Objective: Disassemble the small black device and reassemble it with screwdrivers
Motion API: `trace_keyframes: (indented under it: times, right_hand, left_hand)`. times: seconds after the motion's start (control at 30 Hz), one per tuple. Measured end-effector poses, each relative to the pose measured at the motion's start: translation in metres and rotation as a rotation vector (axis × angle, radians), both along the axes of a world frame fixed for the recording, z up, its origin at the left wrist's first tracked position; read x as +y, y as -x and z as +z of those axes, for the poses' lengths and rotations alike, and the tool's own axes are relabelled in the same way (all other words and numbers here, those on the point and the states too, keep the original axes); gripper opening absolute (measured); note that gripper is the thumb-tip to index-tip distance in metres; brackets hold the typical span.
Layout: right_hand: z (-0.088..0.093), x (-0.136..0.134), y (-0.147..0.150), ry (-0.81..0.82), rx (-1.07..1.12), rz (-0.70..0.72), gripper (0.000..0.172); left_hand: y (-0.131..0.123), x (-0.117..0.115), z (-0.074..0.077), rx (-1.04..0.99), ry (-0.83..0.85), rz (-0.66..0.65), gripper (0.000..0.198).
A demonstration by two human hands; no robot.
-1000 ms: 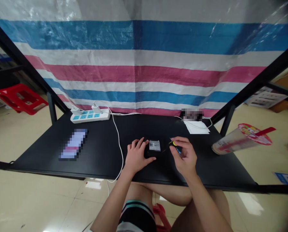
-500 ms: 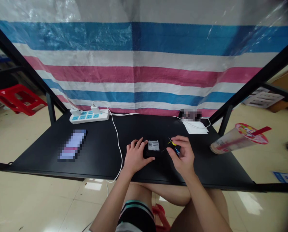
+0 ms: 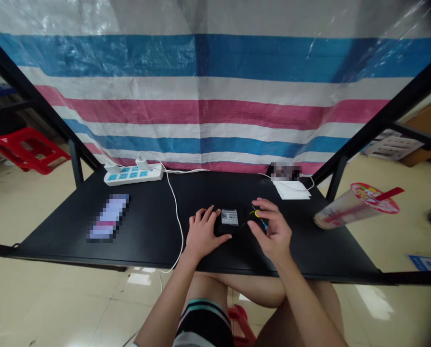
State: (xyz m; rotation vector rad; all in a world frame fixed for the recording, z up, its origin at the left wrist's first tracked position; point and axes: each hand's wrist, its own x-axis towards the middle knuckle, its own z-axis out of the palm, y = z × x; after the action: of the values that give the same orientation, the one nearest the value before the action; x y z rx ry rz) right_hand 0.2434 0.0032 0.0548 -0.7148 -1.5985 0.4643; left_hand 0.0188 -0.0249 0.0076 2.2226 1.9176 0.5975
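Observation:
A small flat black box (image 3: 230, 218) with a white printed label lies on the black table. Around its left side is my left hand (image 3: 202, 235), fingers at the far left corner and thumb along the near edge, gripping it. To the right of the box, my right hand (image 3: 276, 231) has its fingers curled about a slim yellow-and-blue tool (image 3: 257, 213). The tool has a yellow round part and a blue end close to the palm; its exact kind is too small to make out. A gap shows between thumb and index finger.
A blurred-out phone (image 3: 109, 217) lies at the left. Behind it sits a white power strip (image 3: 134, 174) with plugs, and a white cable (image 3: 177, 207) crosses the table. White papers (image 3: 293, 190) and a drink cup with straw (image 3: 352, 207) are at the right. A striped sheet (image 3: 201, 111) hangs behind.
My right fingers have spread a little and shifted slightly, the index finger rising away from the thumb; the tool has tilted a little with them. My left hand and the box stay put.

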Motion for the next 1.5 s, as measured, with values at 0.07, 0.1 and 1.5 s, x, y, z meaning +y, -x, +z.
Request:
trace_keyframes:
  times: [0.07,0.1,1.5]
  right_hand:
    - [0.002,0.000,0.001,-0.014,0.026,-0.032,0.022]
    - [0.003,0.000,0.001,-0.016,0.048,-0.026,0.020]
    - [-0.004,-0.004,0.004,0.031,0.028,-0.066,0.017]
  left_hand:
    - [0.000,0.000,-0.001,-0.005,-0.001,-0.003,0.088]
    - [0.000,0.000,-0.002,-0.008,-0.002,-0.005,0.088]
    - [0.001,0.000,-0.003,-0.034,-0.032,-0.011,0.088]
